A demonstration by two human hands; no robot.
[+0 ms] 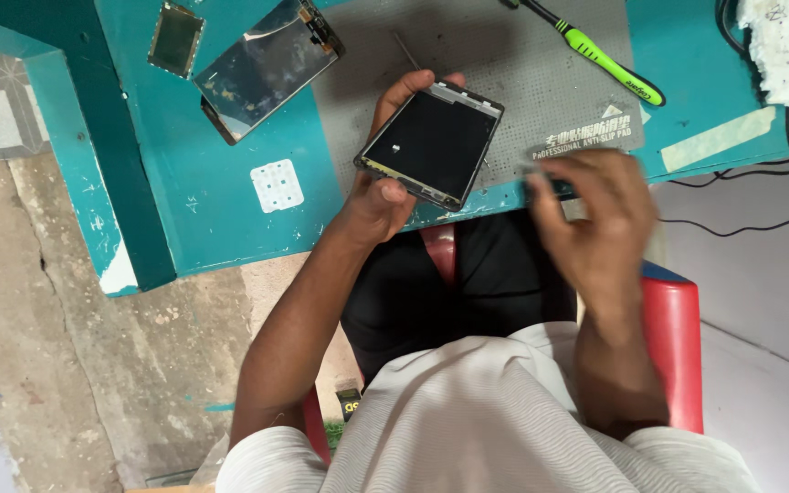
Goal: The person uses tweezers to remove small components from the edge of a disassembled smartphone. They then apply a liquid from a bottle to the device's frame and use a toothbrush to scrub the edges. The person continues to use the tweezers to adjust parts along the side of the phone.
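Nearest the body, the right hand point(591, 219) hovered blurred at the table edge point(230, 246), grip unclear; beyond it the left hand point(385, 187) clamped the stripped phone point(431, 144), its screen panel point(267, 66) already removed, reassembly seemingly left

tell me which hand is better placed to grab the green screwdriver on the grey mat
Right. The right hand is blurred but looks free, on the same side of the mat as the green screwdriver. The left hand has its grip on the phone.
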